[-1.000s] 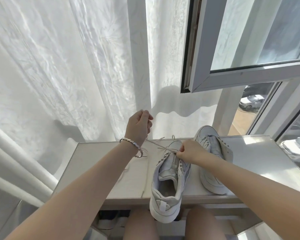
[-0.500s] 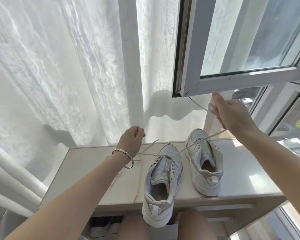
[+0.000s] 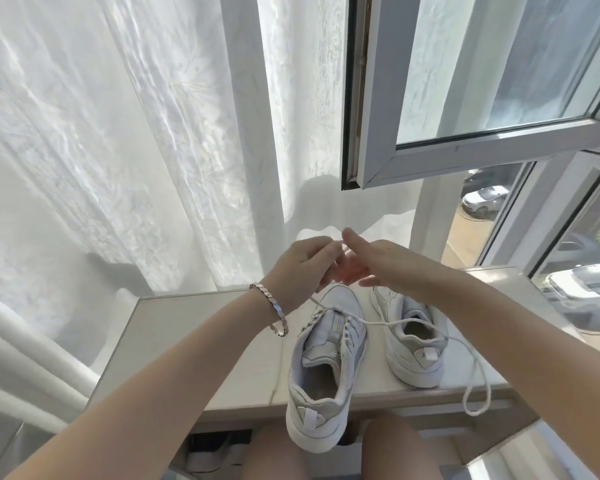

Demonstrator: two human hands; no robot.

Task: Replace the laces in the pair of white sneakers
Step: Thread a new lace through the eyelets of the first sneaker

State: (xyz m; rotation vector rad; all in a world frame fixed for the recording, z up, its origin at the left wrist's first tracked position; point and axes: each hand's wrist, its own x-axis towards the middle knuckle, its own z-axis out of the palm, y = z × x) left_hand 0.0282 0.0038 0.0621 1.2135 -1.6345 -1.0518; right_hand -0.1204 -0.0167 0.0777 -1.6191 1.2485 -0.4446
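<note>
Above the worktop [image 3: 194, 341], the left hand [image 3: 298, 271] has its grip pinching one end of the white lace [image 3: 381, 322]. The right hand [image 3: 392, 261] is just beside it, grip spread and fingers straight. The lace threads the nearer sneaker [image 3: 326, 375], crosses the farther sneaker [image 3: 413, 348] and loops over the worktop's edge.

Sunlight pours through the sheer white curtain [image 3: 153, 150] before me; an open window [image 3: 465, 157] hangs above my pale table [image 3: 174, 313], cars [image 3: 485, 200] outside.
</note>
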